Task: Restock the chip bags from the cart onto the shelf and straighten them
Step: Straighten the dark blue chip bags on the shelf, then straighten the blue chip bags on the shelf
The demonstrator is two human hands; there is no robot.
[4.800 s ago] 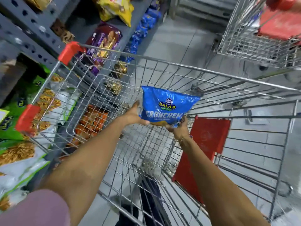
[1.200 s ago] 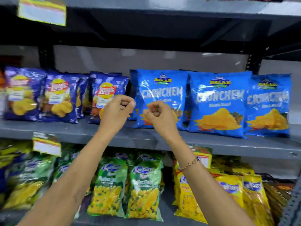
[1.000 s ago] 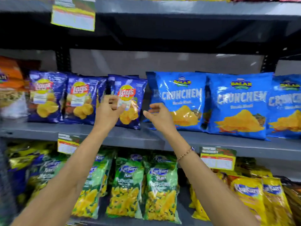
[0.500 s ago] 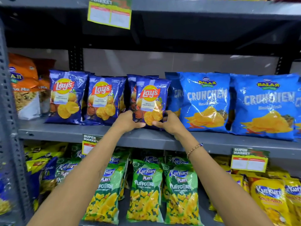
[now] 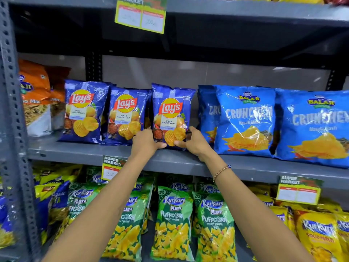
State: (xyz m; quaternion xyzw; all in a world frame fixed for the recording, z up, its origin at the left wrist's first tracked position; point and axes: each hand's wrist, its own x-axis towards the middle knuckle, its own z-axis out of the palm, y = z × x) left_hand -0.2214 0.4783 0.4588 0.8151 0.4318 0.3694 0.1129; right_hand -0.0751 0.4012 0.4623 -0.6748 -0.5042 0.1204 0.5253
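Left hand (image 5: 146,141): clamped on the lower left corner of the dark blue chip bag (image 5: 171,115); thumb pressed along its bottom edge
Right hand (image 5: 192,140): gripping the lower right corner of the same bag; fingers curled behind it, thumb in front; a bead bracelet (image 5: 221,170) on the wrist
Bag between the hands: standing upright on the grey shelf (image 5: 188,163), its face to the front; top leaning a touch to the right
Left of the hands: two more dark blue chip bags (image 5: 105,112) in a row, the nearer one just beside the held bag; beyond them orange snack packs (image 5: 35,99) at the shelf's end
Right of the hands: light blue chip bags (image 5: 245,120), upright and overlapping; the closest one sits just beside the right hand
Below the hands: green puffcorn bags (image 5: 171,224) on the lower shelf, between the two forearms; yellow bags (image 5: 317,237) off to the right
Above the hands: a yellow price tag (image 5: 140,15) hanging from the upper shelf edge
Cart: out of view
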